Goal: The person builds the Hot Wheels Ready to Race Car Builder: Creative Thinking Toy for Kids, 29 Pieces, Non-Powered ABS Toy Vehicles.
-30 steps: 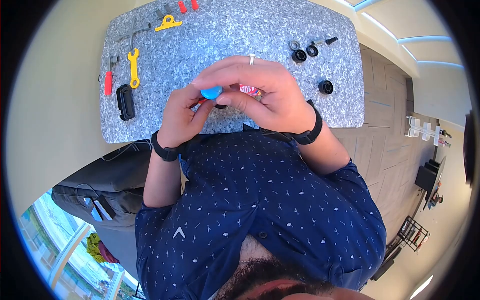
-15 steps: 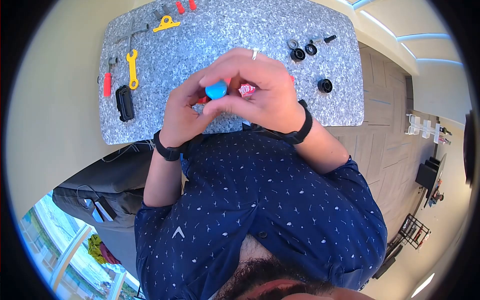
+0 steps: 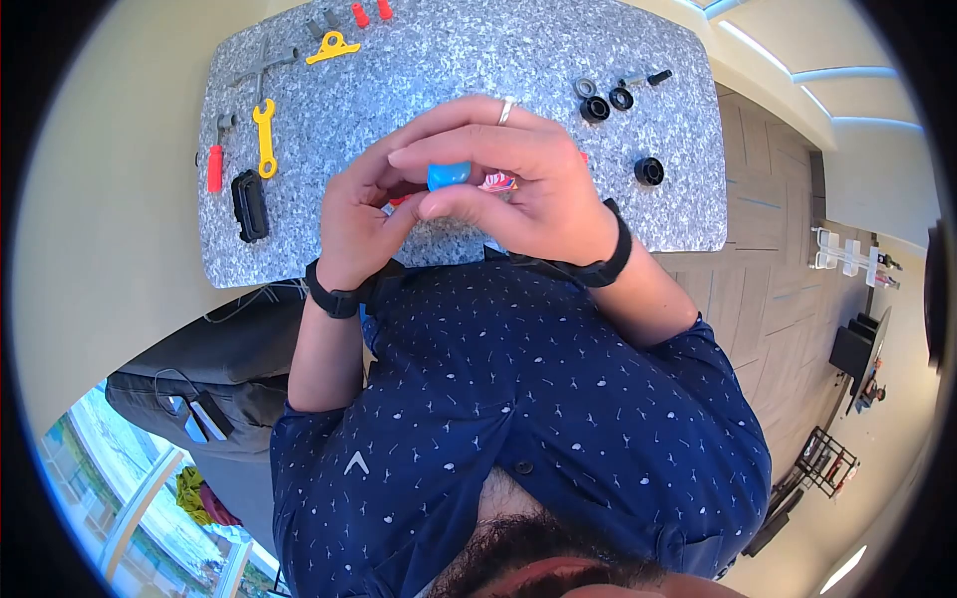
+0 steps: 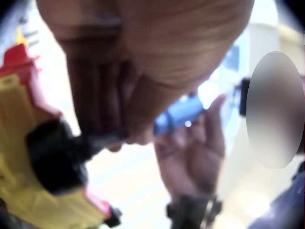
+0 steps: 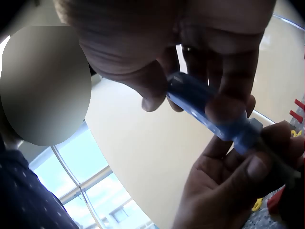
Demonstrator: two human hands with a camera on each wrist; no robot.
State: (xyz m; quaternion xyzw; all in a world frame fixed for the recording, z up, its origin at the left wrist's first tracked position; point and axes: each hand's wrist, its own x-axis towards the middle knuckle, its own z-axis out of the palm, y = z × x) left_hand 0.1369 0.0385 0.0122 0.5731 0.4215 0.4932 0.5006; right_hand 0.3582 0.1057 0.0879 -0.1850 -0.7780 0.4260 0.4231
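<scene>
1. Right hand (image 3: pixel 546 167) curls its fingers round the blue-handled tool (image 5: pixel 194 101).
2. Left hand (image 3: pixel 357 224), just beyond, pinches the shaft (image 4: pixel 96 142).
3. The tool's long axis points from both hands toward the black wheel (image 4: pixel 55 157); tip contact is indistinct.

Screwdriver (image 3: pixel 449 177): handle plain bright blue. Toy (image 4: pixel 14 129): yellow with red parts in the left wrist view; wheel (image 4: pixel 52 160) on it black. Tabletop (image 3: pixel 419 70): mottled grey, speckled white and darker grey. Wrench (image 3: pixel 265 140) and bracket (image 3: pixel 332 47) yellow. Two pegs (image 3: pixel 360 15) red; short handle (image 3: pixel 215 169) red. Tray (image 3: pixel 249 204) black. Loose wheel (image 3: pixel 650 172) black. Cross-shaped tool (image 3: pixel 261 65) grey. Shirt (image 3: pixel 558 399): navy, scattered small white motifs. Wristbands (image 3: pixel 620 251) black.
</scene>
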